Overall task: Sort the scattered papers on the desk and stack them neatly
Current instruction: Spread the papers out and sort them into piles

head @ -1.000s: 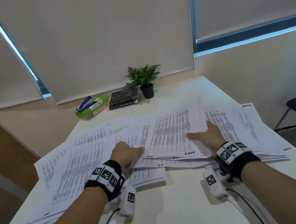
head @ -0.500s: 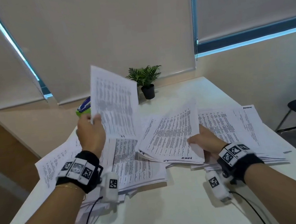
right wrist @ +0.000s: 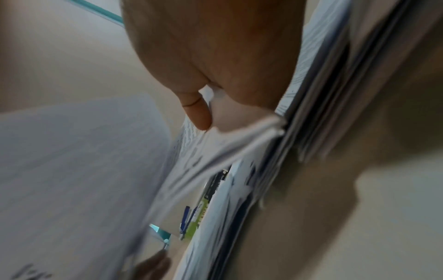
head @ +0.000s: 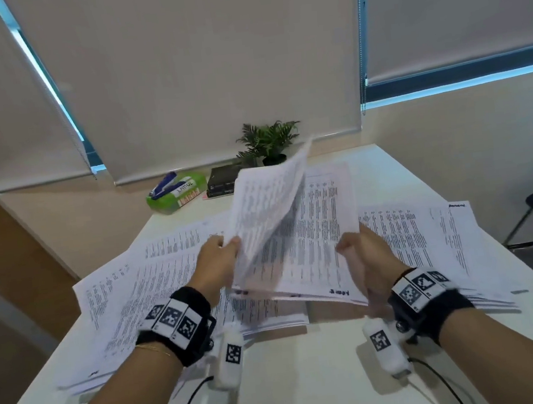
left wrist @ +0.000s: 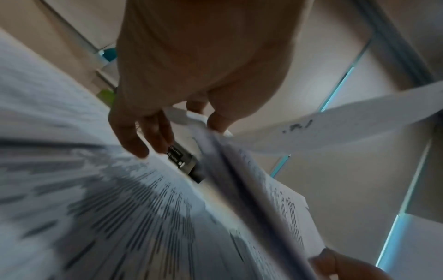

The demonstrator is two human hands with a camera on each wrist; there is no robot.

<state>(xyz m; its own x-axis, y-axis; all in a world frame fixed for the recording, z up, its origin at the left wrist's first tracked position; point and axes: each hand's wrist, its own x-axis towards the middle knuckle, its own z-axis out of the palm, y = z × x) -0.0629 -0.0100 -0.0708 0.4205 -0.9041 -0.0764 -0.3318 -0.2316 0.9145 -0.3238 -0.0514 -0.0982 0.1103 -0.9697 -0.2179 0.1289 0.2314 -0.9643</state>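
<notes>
left hand (head: pixel 216 263) is seen from the head view pinching one white printed sheet (head: pixel 268 216) at its edge, tilted up, probably so it can be laid on the gathered white paper bundle (head: pixel 317 255) gripped at its right edge by the right hand (head: pixel 364 254). many loose printed papers (head: pixel 156 289), too overlapped to be counted, are spread over the white desk (head: pixel 310 378); two hands are counted. from the left wrist view, thumb and fingers (left wrist: pixel 134 140) are clamped on the sheet's edge. from the right wrist view, the bundle's edge is nipped under the curled thumb (right wrist: pixel 199 113).
</notes>
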